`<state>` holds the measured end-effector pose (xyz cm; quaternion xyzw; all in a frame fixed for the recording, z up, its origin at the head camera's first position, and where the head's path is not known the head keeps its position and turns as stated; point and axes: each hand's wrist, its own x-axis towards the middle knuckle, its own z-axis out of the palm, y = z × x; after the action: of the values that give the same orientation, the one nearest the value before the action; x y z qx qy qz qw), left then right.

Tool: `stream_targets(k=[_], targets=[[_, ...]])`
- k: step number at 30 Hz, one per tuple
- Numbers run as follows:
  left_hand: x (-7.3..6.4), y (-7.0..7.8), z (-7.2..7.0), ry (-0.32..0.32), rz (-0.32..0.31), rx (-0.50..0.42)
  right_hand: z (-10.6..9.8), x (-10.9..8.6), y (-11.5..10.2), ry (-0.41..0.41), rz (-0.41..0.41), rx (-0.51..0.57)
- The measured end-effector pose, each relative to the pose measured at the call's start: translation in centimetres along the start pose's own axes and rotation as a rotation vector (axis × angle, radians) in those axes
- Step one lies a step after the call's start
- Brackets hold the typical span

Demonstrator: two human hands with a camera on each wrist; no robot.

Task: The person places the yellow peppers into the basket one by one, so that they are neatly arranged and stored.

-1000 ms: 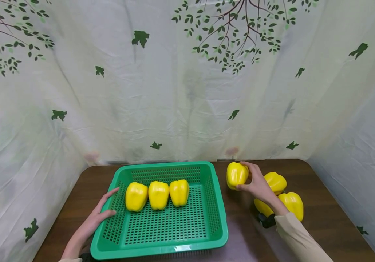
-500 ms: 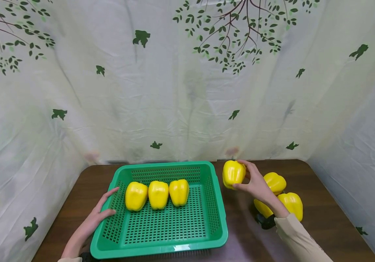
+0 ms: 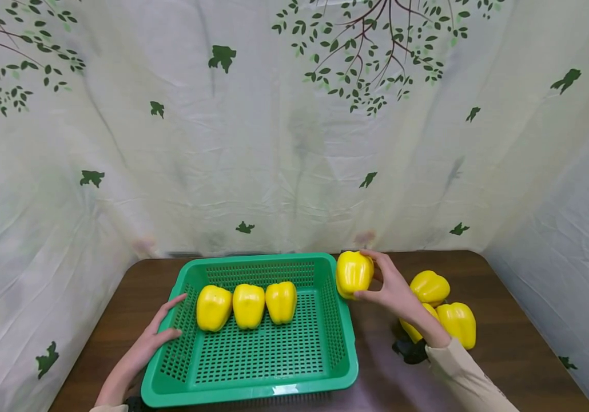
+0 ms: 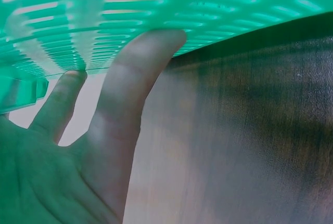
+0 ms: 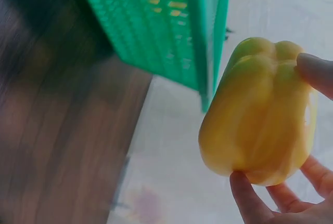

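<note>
My right hand grips a yellow bell pepper between thumb and fingertips, raised by the right rim of the green plastic basket. In the right wrist view the bell pepper shows its lobed end, fingers below and a digit on its upper side. At the basket's left side, my left hand rests with fingers spread and straight. The left wrist view shows its thumb against the slotted green wall. Three yellow bell peppers, one the middle pepper, sit in a row inside.
Several more yellow bell peppers, one the nearest pepper, lie grouped on the brown wooden table at right, partly behind the right forearm. A pale cloth curtain with printed leaves surrounds the table's back and sides.
My right hand has carried the held bell pepper leftward, from right of the basket to its right rim. The left hand and the peppers in the basket have stayed put.
</note>
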<state>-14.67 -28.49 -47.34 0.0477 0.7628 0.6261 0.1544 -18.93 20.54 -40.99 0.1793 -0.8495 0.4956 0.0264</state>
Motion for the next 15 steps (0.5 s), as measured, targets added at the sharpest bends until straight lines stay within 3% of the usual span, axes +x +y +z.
stream_targets(k=[8, 15], targets=[[0.0, -0.2, 0.0, -0.006, 0.016, -0.008, 1.3, 0.2, -1.7, -0.045, -0.095, 0.015], [-0.1, 0.0, 0.0, -0.007, -0.015, -0.031, 2.6, 0.5, -2.8, -0.086, -0.114, 0.039]])
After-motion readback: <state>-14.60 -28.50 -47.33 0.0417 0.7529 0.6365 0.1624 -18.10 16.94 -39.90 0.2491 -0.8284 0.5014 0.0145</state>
